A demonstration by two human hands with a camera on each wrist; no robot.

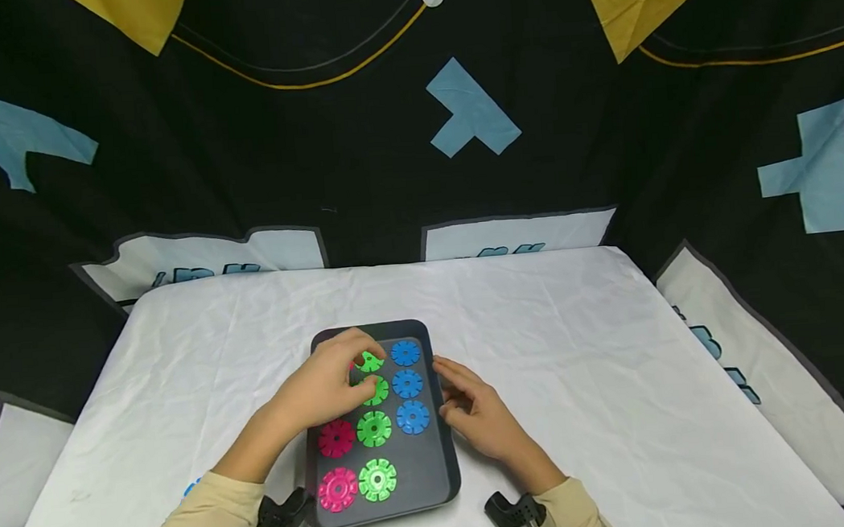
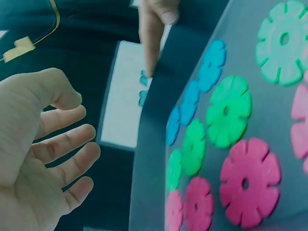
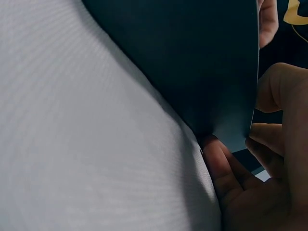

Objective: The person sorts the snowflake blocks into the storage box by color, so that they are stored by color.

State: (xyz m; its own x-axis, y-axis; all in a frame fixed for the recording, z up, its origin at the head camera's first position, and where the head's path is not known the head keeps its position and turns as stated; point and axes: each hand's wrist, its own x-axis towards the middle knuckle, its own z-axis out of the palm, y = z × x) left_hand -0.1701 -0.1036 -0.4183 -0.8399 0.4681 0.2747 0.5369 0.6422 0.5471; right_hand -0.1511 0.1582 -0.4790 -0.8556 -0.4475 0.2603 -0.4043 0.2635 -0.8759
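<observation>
A dark grey rectangular tray [image 1: 420, 477] holds flat notched plastic discs in columns: pink discs [image 1: 337, 438] at left, green discs [image 1: 374, 429] in the middle, blue discs [image 1: 412, 417] at right. My left hand [image 1: 327, 380] hovers over the tray's upper left, hiding part of the pink column. Its fingers are loosely bent and, in the left wrist view, the left hand [image 2: 43, 139] has nothing in it. At the tray's right side, my right hand [image 1: 484, 417] touches the rim and outer wall with its fingertips; the right wrist view shows those fingers [image 3: 221, 168] against the wall.
The tray stands on a white cloth-covered table [image 1: 580, 350]. Part of a blue object [image 1: 191, 487] peeks out beside the left sleeve [image 1: 202, 523]. Black wrist mounts [image 1: 285, 511] sit below both wrists. A dark patterned curtain [image 1: 357, 154] hangs behind the table.
</observation>
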